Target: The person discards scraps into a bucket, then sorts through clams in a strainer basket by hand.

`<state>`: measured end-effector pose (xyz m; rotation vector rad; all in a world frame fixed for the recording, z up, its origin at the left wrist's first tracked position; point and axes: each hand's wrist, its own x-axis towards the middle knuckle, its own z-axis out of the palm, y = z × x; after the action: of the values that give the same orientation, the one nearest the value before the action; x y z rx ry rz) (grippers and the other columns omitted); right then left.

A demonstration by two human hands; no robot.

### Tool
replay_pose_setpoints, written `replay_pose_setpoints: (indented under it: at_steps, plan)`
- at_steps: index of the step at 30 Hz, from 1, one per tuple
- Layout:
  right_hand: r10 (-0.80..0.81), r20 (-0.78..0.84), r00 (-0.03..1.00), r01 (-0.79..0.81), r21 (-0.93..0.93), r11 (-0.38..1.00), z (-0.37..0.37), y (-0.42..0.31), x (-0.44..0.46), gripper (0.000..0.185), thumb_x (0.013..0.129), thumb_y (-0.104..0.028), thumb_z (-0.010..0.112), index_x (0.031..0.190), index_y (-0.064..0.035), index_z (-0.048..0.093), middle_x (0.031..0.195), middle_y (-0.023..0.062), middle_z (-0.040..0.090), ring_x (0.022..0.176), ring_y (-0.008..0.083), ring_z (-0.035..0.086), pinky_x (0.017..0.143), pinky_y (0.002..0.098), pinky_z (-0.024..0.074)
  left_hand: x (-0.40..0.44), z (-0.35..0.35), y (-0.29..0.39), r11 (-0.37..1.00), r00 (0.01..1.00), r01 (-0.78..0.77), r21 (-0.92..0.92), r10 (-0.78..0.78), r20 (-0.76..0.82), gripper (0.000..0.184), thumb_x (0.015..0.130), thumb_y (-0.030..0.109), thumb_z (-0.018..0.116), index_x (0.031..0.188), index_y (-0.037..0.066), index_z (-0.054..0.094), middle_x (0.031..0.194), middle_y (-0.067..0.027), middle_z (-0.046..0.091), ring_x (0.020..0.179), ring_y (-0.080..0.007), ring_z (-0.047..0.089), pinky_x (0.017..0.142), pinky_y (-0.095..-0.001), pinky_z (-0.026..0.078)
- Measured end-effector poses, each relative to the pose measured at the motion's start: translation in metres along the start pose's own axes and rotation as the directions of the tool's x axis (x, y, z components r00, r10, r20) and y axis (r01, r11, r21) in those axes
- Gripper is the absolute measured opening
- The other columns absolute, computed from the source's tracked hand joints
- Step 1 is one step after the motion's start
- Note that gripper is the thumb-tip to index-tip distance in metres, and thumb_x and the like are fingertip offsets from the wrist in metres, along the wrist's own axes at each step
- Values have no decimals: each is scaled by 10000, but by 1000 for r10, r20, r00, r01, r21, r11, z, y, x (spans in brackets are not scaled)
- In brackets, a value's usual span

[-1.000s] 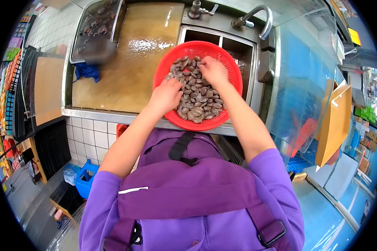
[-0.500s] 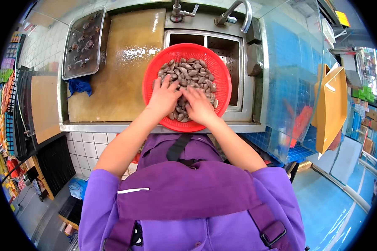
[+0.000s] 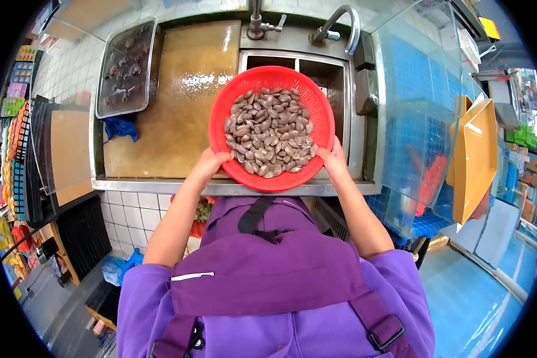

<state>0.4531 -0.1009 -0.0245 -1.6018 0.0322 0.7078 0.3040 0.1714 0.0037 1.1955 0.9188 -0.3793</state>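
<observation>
A round red plastic basket (image 3: 323, 113) sits over the front of the sink, full of greyish-brown clams (image 3: 268, 128) spread across its bottom. My left hand (image 3: 207, 165) grips its rim at the lower left, thumb on the inside edge. At the lower right, my right hand (image 3: 333, 160) holds the rim in the same way, thumb over the edge. The fingers of both hands are partly hidden beneath the rim.
Behind the basket is a steel sink (image 3: 347, 83) with a tap (image 3: 256, 27) and a curved faucet (image 3: 355, 30). On the left, a wet tan board (image 3: 179, 119) carries a clear tray (image 3: 125, 65) and a blue cloth (image 3: 121, 127). Glass tanks (image 3: 411, 119) stand at right.
Both hands have left the clams and moved outward to the basket's rim, gripping it on either side. The clams now lie more evenly spread.
</observation>
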Motion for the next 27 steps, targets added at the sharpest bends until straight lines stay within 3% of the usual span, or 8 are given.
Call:
replay_pose_setpoints:
  at_steps: [3,5,8,10,14,18,22,27]
  plan:
    - [-61,-18,998,62,9,998,5,-35,-20,449,785,-9,564,1202,-21,401,1090,64,549,991,148,522,883,277,406,-20,2,-12,950,955,-295,-102,294,-29,367,787,97,593,1132,3,508,1035,-64,598,906,-146,565,806,-291,454]
    - [-302,-161,940,309,20,951,11,-50,-38,411,784,8,548,1177,-17,429,1057,64,562,955,150,534,857,285,417,-40,5,-6,918,926,-377,-127,373,-53,393,770,42,586,1150,-2,496,1066,-60,582,975,-155,537,863,-298,419]
    - [-221,-105,970,221,-14,975,6,-12,-2,460,731,46,522,1180,-7,439,1040,70,573,938,150,545,831,277,429,-13,4,-6,935,936,-346,-76,337,-103,338,762,60,567,1091,4,518,996,-54,599,914,-159,562,806,-316,452]
    - [-18,-79,997,14,-56,998,7,-5,20,519,677,73,493,1189,-2,445,1034,69,577,936,141,550,828,259,430,7,1,7,994,998,0,-109,-7,-60,281,743,84,541,1017,22,535,903,-49,606,824,-160,580,717,-335,480]
    - [-49,-32,998,48,-32,998,13,-27,10,507,700,59,503,1199,3,432,1045,77,569,952,150,548,843,272,429,-15,2,8,993,988,-46,-110,29,-151,297,724,97,544,1018,49,550,896,-42,619,822,-155,594,707,-318,490]
    - [-303,-47,952,297,-107,949,13,-45,-32,522,749,39,494,1253,-7,369,1120,89,531,1000,154,525,868,283,419,-43,10,-19,913,912,-377,-155,336,-237,315,708,87,558,1018,30,547,903,-68,613,825,-198,592,740,-319,480]
    - [-51,-92,994,42,-102,994,17,-5,9,490,720,63,500,1200,-4,433,1038,65,575,939,143,544,836,275,430,4,1,-13,984,984,-69,-163,41,-173,276,722,79,539,991,21,554,877,-73,618,775,-190,600,659,-324,499]
    - [-97,-23,995,97,9,995,15,-26,5,458,721,66,499,1171,-5,449,1015,59,582,918,138,551,822,262,433,-20,-2,4,982,986,-126,-140,109,-123,276,727,72,535,998,22,557,886,-50,614,794,-167,592,673,-309,492]
